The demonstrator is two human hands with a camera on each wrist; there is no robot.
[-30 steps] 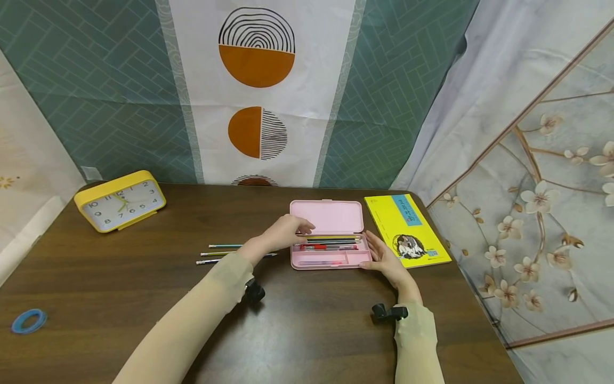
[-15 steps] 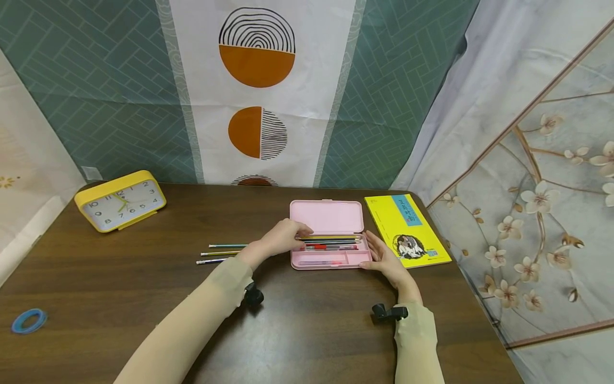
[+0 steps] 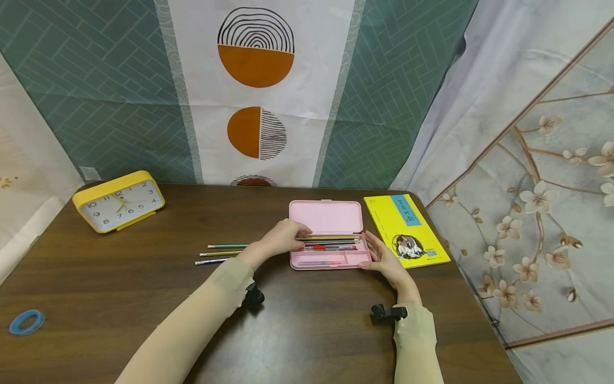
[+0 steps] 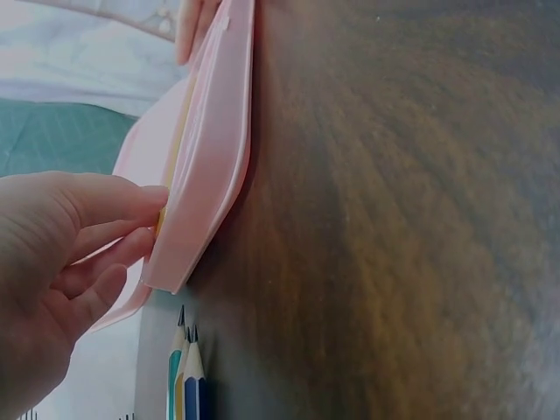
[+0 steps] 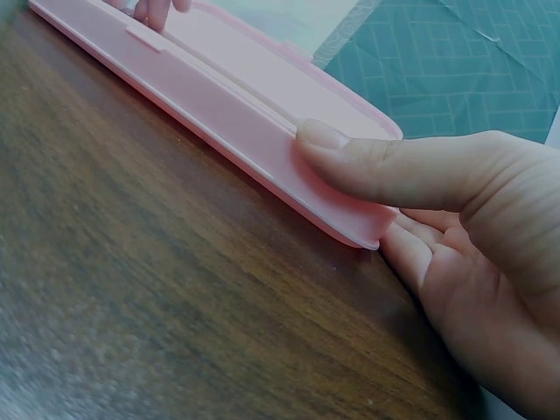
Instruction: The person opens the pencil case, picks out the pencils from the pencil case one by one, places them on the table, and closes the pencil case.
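Observation:
A pink pencil case [image 3: 352, 257] lies with its lid [image 3: 326, 216] raised back. Inside are several pencils, a red pen [image 3: 314, 247] and a pink-tipped stick-like item [image 3: 318, 263] in the front compartment. My left hand [image 3: 280, 237] reaches over the case's left end. In the left wrist view its fingertips touch a yellow pencil [image 4: 178, 144] along the rim, the thumb standing apart. My right hand [image 3: 387, 261] grips the case's right end, thumb [image 5: 324, 136] on the front wall and fingers behind the end. Three pencils, including a green one [image 3: 225, 246], lie left of the case, partly beneath my left forearm.
Right of the case lies a yellow book [image 3: 408, 229], close to my right hand. A yellow clock [image 3: 120, 201] stands at the back left of the brown table [image 3: 307, 330]. Farther forward on the left is a blue tape ring [image 3: 16, 326]. Patterned cloth hangs behind.
My left hand has lowered slightly toward the case, and its fingers now dip in by the pencils. The right hand keeps its hold on the case.

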